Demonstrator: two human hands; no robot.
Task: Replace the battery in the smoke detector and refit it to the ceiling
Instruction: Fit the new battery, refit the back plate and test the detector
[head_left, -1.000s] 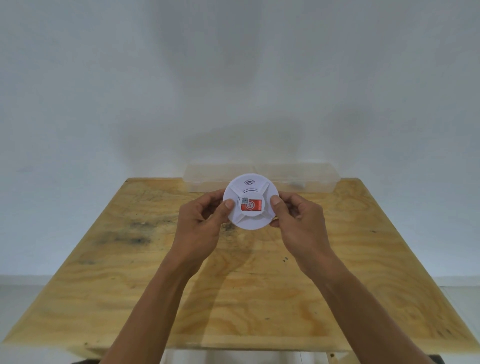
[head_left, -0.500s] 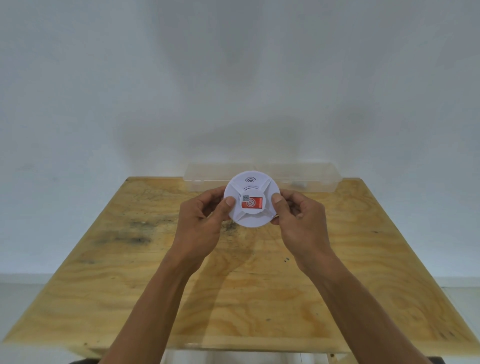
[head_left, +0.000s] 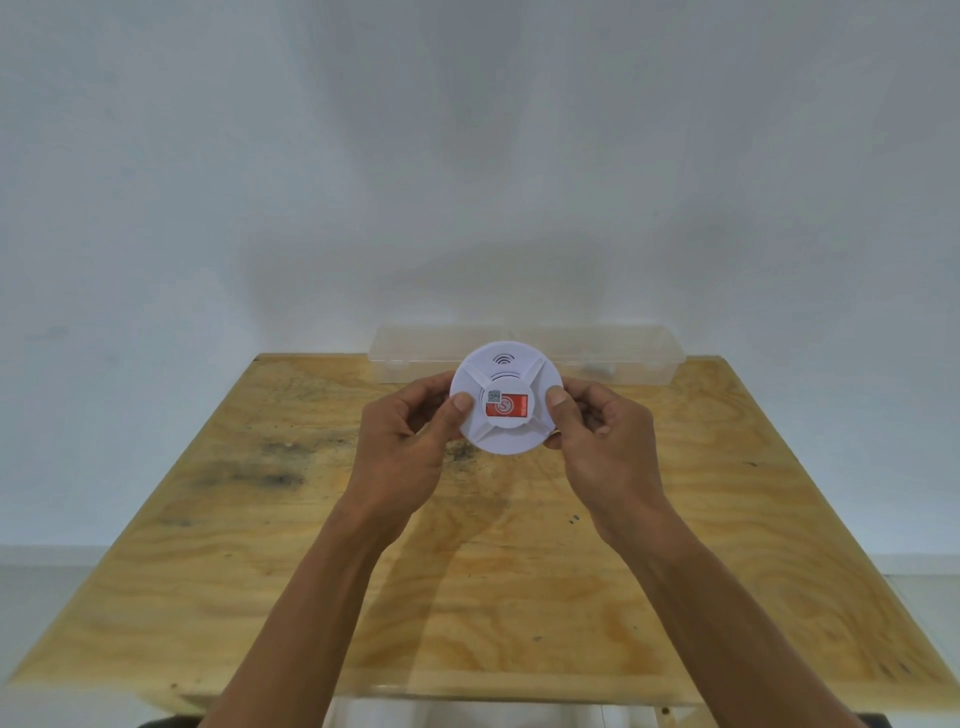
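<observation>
white and round, the smoke detector (head_left: 506, 397) is held up above the middle of the plywood table (head_left: 311, 571), face toward the camera. its face carries four raised ribs running out from a central disc, a small curved-line signal mark near the top edge, and a red-and-white label (head_left: 506, 405) with a tiny code square at its left end.

the left hand (head_left: 402, 444) grips the detector's left edge, thumb pressed flat on the front face and the other fingers curled behind the rim. the right hand (head_left: 605, 441) grips the right edge the same way, thumb on the front and fingers wrapped around the back. both forearms reach in from the near edge of the scene.

beyond the detector, at the far edge of the table against the pale wall, lies a long clear plastic box (head_left: 623, 353); its contents are too faint to tell. dark smudges mark the wood to the left of the hands.
</observation>
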